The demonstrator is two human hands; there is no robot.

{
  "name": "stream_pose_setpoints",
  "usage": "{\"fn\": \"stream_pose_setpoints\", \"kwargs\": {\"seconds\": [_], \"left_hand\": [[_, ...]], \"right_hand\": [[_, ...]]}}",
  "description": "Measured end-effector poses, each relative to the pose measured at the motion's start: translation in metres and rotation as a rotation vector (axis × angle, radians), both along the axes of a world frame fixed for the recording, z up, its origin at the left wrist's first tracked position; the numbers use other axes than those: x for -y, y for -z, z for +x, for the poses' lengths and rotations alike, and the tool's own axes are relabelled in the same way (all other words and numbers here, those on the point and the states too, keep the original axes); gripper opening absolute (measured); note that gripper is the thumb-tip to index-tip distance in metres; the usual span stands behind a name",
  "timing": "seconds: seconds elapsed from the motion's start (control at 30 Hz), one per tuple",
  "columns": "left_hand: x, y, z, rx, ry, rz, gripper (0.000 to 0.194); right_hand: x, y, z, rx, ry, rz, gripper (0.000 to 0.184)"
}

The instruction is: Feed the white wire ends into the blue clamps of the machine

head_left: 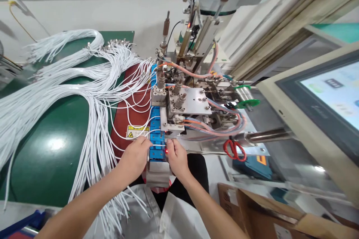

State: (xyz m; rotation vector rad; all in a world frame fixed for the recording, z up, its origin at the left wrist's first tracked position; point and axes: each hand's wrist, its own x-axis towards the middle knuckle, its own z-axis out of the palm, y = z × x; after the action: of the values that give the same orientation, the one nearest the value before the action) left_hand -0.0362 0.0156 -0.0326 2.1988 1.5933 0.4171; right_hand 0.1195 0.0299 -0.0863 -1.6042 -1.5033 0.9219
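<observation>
Slender white cable point(159, 145) lies across blue blocks point(154, 154) at seven o'clock from view centre; left hand point(136, 155) and right hand point(177, 157) pinch it, one either side. Smooth bundled cables point(97, 117) drape a glossy green tabletop point(50, 157) at nine o'clock; pale wall point(134, 13), eleven.

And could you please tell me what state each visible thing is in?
Thin white cable: straight, across blue rectangular blocks
Bare left hand: closed on that cable
Bare right hand: closed on that cable
White cable bundles: spread over the glossy green tabletop
Red indicator light: lit
Beige-housed rectangular display: lit
Red-handled scissors: not held
Green-flanged spool: wound
</observation>
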Motion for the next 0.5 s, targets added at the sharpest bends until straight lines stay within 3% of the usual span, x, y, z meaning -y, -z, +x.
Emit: {"fn": "stream_pose_setpoints", "kwargs": {"seconds": [0.17,0.27,0.37,0.5], "left_hand": [[0.004,-0.006,0.002,-0.176,0.091,0.102,0.021],[0.005,-0.012,0.0,-0.194,0.103,0.058,0.019],[0.007,-0.019,-0.004,-0.165,0.097,0.02,0.021],[0.017,-0.027,-0.013,-0.149,0.108,0.099,0.024]], "right_hand": [[0.001,0.002,0.004,-0.015,-0.03,0.016,0.038],[0.0,0.004,0.009,-0.012,-0.022,-0.048,0.041],[0.0,0.005,0.016,-0.075,0.143,-0.062,0.049],[0.008,-0.001,0.031,-0.244,0.253,-0.098,0.048]]}}
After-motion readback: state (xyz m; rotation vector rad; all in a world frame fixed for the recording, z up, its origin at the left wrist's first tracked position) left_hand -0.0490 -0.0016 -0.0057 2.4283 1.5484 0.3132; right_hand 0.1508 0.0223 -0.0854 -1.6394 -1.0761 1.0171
